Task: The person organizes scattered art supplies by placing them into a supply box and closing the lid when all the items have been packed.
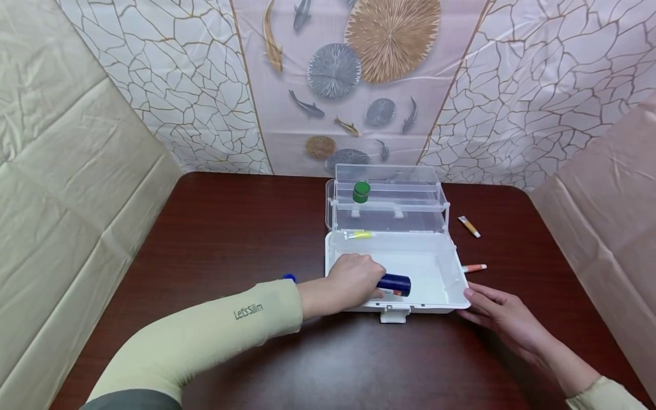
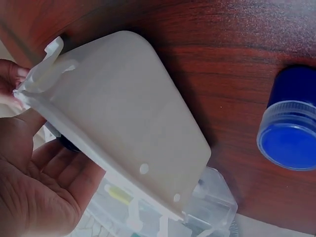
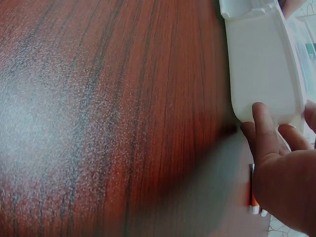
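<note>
A white plastic box point(image 1: 427, 270) with clear lid and trays folded back stands on the table. My left hand point(image 1: 356, 279) is over its front part and grips a dark blue cylinder point(image 1: 396, 285) with a white and red label. In the left wrist view the box's outer wall point(image 2: 113, 103) hides most of that cylinder. My right hand point(image 1: 504, 316) holds the box's front right corner, thumb by the rim and fingers along the outer wall point(image 3: 261, 64). A green-lidded jar point(image 1: 361, 192) and a yellow tube point(image 1: 361, 234) lie in the clear trays.
A dark blue jar with a bright blue lid point(image 2: 289, 143) stands left of the box, mostly behind my left arm in the head view. Right of the box lie an orange-yellow tube point(image 1: 468, 226) and an orange-red tube point(image 1: 474, 268). Fabric-covered walls enclose the table point(image 1: 230, 228).
</note>
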Motion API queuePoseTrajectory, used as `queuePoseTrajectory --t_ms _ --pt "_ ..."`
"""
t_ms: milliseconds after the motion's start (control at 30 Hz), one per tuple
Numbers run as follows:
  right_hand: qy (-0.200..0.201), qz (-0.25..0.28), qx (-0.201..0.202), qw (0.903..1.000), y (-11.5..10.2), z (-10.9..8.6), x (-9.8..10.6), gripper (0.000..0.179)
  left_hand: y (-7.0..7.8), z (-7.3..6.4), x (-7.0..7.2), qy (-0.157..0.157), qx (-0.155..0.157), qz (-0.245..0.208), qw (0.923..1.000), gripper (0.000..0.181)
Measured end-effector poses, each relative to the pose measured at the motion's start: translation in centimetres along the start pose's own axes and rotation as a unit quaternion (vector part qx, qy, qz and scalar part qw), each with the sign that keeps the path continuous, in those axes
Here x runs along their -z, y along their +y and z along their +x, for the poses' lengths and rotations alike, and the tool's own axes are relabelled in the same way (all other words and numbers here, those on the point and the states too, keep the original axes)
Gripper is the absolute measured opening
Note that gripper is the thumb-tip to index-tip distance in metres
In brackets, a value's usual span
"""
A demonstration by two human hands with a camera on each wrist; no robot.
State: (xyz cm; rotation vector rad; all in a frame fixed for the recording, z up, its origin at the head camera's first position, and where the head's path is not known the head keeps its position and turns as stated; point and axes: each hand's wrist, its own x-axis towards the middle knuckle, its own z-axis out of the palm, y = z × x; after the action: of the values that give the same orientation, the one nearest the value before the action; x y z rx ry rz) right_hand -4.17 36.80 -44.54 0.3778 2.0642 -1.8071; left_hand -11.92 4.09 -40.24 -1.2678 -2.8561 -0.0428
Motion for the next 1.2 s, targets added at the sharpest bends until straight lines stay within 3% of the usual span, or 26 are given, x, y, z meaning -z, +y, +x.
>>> queuePoseTrajectory --t_ms 467,933,1200 --pt "0.005 -0.001 0.004 1.0000 0.2 -0.2 0.1 0.068 0.1 1.2 -1.0 -0.020 0.007 0.023 0.9995 0.030" --pt "0.005 -0.003 -0.007 1.0000 0.1 -0.1 0.0 0.069 -0.3 1.7 -1.7 -0.048 0.013 0.017 0.9986 0.024" --pt "0.004 -0.009 -0.017 0.9998 -0.1 0.0 -0.1 0.070 -0.4 1.7 -1.2 -0.055 0.016 0.010 0.9983 0.031"
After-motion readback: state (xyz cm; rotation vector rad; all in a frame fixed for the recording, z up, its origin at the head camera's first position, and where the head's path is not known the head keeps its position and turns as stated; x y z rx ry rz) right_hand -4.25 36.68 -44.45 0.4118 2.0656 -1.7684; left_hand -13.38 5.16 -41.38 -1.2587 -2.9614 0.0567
